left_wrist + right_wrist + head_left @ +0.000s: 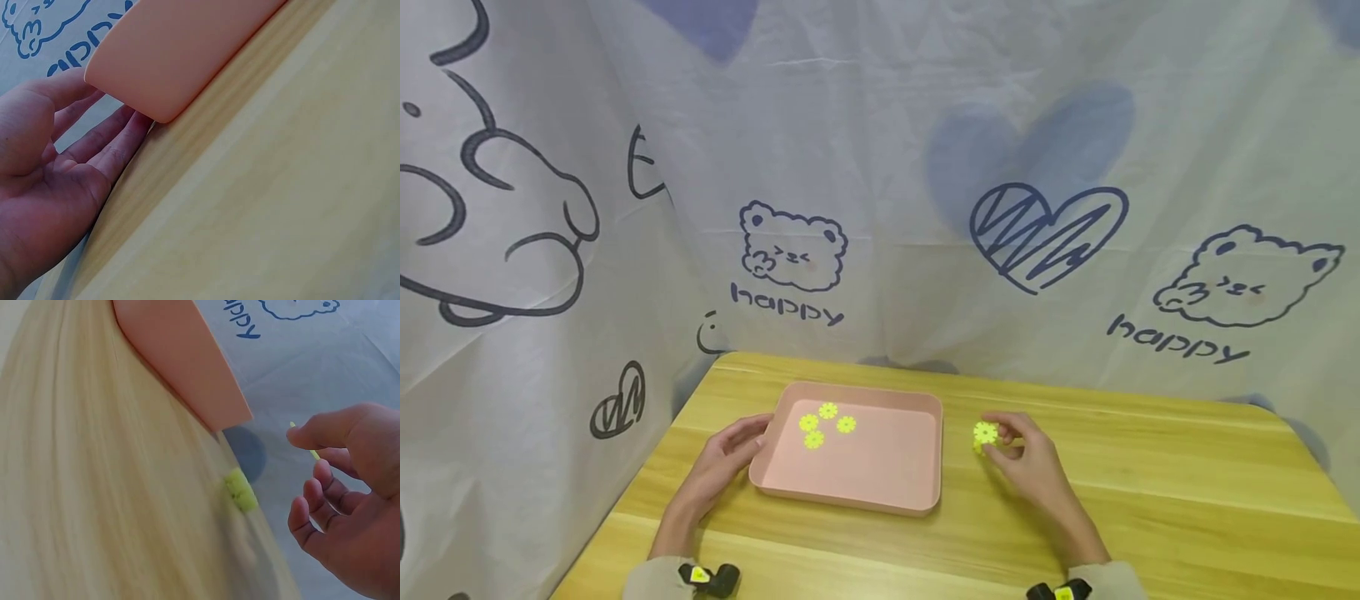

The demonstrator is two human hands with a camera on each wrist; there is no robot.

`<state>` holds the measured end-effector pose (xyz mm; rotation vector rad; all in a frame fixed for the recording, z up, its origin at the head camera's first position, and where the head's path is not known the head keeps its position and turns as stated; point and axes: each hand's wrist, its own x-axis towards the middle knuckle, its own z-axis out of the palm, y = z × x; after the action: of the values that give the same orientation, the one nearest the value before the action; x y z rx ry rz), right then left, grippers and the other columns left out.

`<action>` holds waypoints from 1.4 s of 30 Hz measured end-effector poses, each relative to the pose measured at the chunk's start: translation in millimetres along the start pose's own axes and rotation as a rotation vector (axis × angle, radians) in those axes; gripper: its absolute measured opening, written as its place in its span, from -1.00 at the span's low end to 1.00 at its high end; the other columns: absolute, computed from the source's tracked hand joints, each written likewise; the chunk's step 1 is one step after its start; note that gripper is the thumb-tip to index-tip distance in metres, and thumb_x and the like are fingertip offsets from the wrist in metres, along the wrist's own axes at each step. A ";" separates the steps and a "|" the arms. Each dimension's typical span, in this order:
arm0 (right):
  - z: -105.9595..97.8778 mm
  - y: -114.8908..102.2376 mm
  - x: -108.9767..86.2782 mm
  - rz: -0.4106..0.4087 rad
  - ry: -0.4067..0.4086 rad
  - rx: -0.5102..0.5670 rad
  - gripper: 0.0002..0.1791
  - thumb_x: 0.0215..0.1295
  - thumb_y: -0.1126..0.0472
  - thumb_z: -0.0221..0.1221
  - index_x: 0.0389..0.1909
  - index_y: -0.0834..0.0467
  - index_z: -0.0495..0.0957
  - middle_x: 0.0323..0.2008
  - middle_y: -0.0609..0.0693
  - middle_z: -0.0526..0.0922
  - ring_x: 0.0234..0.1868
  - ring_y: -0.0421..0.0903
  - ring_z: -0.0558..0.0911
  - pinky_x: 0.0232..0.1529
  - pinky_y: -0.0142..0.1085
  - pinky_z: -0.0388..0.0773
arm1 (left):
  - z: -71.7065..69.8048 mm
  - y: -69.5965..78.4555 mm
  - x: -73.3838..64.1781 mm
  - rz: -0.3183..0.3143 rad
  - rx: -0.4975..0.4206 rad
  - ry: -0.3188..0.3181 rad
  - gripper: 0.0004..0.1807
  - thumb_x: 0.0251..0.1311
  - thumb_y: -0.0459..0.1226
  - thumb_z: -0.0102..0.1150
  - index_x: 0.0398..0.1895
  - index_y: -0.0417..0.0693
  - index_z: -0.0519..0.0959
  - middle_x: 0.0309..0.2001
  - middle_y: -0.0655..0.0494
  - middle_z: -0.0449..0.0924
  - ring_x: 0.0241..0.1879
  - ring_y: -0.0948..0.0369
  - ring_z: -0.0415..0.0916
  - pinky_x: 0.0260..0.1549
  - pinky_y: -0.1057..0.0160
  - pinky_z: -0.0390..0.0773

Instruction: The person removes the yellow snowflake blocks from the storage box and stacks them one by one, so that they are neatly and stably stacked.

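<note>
My left hand (722,458) rests at the left side of a shallow pink tray (887,496). In the left wrist view its thumb is at the rim and its fairly straight fingers (119,140) lie against the wall. Inside the tray, toward its back left, lie several flat yellow-green snowflake discs (814,439) with notched edges. To the right of the tray, my right hand (1030,458) pinches another such disc (985,432) between thumb and index finger. The right wrist view shows this disc (314,454) edge-on. Beneath the hand a small stack of discs (240,490) sits on the table.
The wood-grain table (1187,492) reaches to a pale cloth backdrop (895,275) printed with bears and hearts. Cloth also hangs along the left side. Both wrists carry black straps with a small camera (711,577).
</note>
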<state>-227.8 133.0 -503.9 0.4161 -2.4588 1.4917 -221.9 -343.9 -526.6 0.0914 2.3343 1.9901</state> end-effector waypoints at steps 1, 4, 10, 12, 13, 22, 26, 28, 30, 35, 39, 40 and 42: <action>-0.9 1.0 0.2 0.006 -0.006 -0.007 -0.58 0.17 0.51 0.38 0.07 0.28 0.64 -0.27 0.07 0.50 -0.22 0.03 0.49 -0.33 -0.40 0.56 | 0.3 0.5 0.3 0.001 0.001 0.001 -0.44 0.48 -0.18 0.20 0.45 -0.20 0.39 0.43 -0.19 0.38 0.22 0.38 0.49 0.16 0.41 0.50; -3.5 4.6 0.4 0.032 -0.029 -0.015 -0.59 0.21 0.49 0.37 0.09 0.25 0.63 -0.24 0.07 0.51 -0.19 0.00 0.48 -0.32 -0.39 0.53 | 1.1 1.8 0.9 0.003 0.003 0.001 -0.43 0.47 -0.18 0.20 0.45 -0.20 0.38 0.43 -0.19 0.38 0.22 0.38 0.49 0.16 0.42 0.50; -5.6 14.0 0.0 0.067 -0.061 -0.048 -0.59 0.26 0.45 0.35 0.13 0.24 0.61 -0.22 0.05 0.49 -0.17 -0.01 0.46 -0.32 -0.36 0.48 | 1.2 2.3 1.7 0.011 0.003 -0.009 -0.44 0.48 -0.20 0.19 0.45 -0.21 0.38 0.43 -0.19 0.37 0.22 0.39 0.48 0.17 0.42 0.49; -5.3 16.7 0.1 0.075 -0.069 -0.058 -0.59 0.26 0.45 0.36 0.13 0.24 0.61 -0.21 0.05 0.50 -0.17 -0.01 0.47 -0.32 -0.36 0.48 | 1.1 2.3 1.5 0.011 0.006 -0.006 -0.44 0.48 -0.20 0.19 0.45 -0.21 0.38 0.43 -0.20 0.38 0.22 0.39 0.48 0.16 0.42 0.49; -5.0 17.7 0.2 0.080 -0.073 -0.062 -0.59 0.26 0.45 0.36 0.13 0.24 0.61 -0.21 0.05 0.51 -0.17 -0.02 0.47 -0.32 -0.36 0.48 | 1.1 2.4 1.3 0.009 0.008 -0.003 -0.44 0.48 -0.20 0.20 0.45 -0.21 0.38 0.43 -0.20 0.38 0.21 0.39 0.49 0.16 0.42 0.49; -0.9 23.2 2.8 0.120 -0.083 -0.063 -0.58 0.23 0.46 0.36 0.12 0.24 0.62 -0.19 0.06 0.55 -0.17 -0.01 0.51 -0.30 -0.37 0.48 | -0.3 2.2 0.6 0.005 0.019 0.003 -0.44 0.48 -0.20 0.19 0.44 -0.22 0.38 0.43 -0.21 0.38 0.22 0.40 0.48 0.16 0.43 0.49; -0.4 24.9 2.7 0.122 -0.087 -0.061 -0.58 0.22 0.46 0.36 0.11 0.23 0.63 -0.20 0.06 0.54 -0.18 -0.02 0.50 -0.30 -0.36 0.49 | -0.6 1.3 0.7 0.018 0.014 -0.002 -0.45 0.49 -0.21 0.18 0.45 -0.23 0.38 0.43 -0.22 0.38 0.21 0.40 0.48 0.16 0.43 0.50; -0.3 25.7 2.5 0.113 -0.091 -0.068 -0.59 0.22 0.47 0.36 0.11 0.23 0.63 -0.19 0.07 0.55 -0.18 -0.01 0.50 -0.25 -0.32 0.52 | -0.5 0.9 0.8 0.021 0.012 -0.002 -0.45 0.49 -0.21 0.18 0.45 -0.23 0.38 0.42 -0.22 0.38 0.21 0.40 0.48 0.15 0.43 0.50; 0.0 26.1 2.5 0.107 -0.097 -0.074 -0.59 0.22 0.47 0.35 0.10 0.22 0.64 -0.18 0.08 0.56 -0.16 -0.01 0.52 -0.18 -0.25 0.56 | -0.5 0.6 0.8 0.020 0.013 -0.002 -0.45 0.49 -0.21 0.18 0.45 -0.23 0.38 0.43 -0.22 0.38 0.21 0.41 0.48 0.16 0.43 0.50; 1.7 26.4 3.0 0.106 -0.110 -0.089 -0.59 0.22 0.47 0.34 0.10 0.21 0.66 -0.12 0.12 0.56 -0.10 0.02 0.55 -0.03 -0.08 0.57 | -0.7 -0.1 0.1 0.015 0.014 -0.001 -0.45 0.49 -0.21 0.18 0.45 -0.22 0.38 0.42 -0.21 0.38 0.21 0.39 0.48 0.15 0.43 0.50; 3.0 27.0 3.1 0.113 -0.119 -0.096 -0.58 0.22 0.45 0.34 0.12 0.21 0.65 -0.10 0.13 0.55 -0.09 0.03 0.52 -0.03 -0.07 0.55 | -0.6 0.2 -0.8 0.021 0.011 -0.002 -0.46 0.49 -0.23 0.18 0.45 -0.23 0.38 0.42 -0.22 0.38 0.22 0.37 0.49 0.15 0.43 0.50; 3.4 27.2 3.2 0.112 -0.117 -0.099 -0.58 0.21 0.45 0.33 0.12 0.22 0.65 -0.10 0.13 0.54 -0.09 0.03 0.52 -0.03 -0.07 0.54 | -0.5 0.4 -1.0 0.022 0.010 -0.004 -0.46 0.49 -0.23 0.17 0.45 -0.23 0.38 0.42 -0.22 0.38 0.22 0.36 0.49 0.15 0.43 0.50; 4.0 28.2 3.5 0.105 -0.118 -0.102 -0.58 0.21 0.45 0.33 0.12 0.22 0.65 -0.10 0.14 0.53 -0.10 0.03 0.51 -0.03 -0.07 0.53 | -0.3 0.6 -1.1 0.025 0.010 -0.005 -0.46 0.49 -0.23 0.17 0.45 -0.23 0.38 0.42 -0.23 0.38 0.22 0.36 0.49 0.15 0.43 0.50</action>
<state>-241.4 141.5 -527.7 0.3707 -2.6741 1.4098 -220.9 -344.3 -525.9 0.1263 2.3517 1.9874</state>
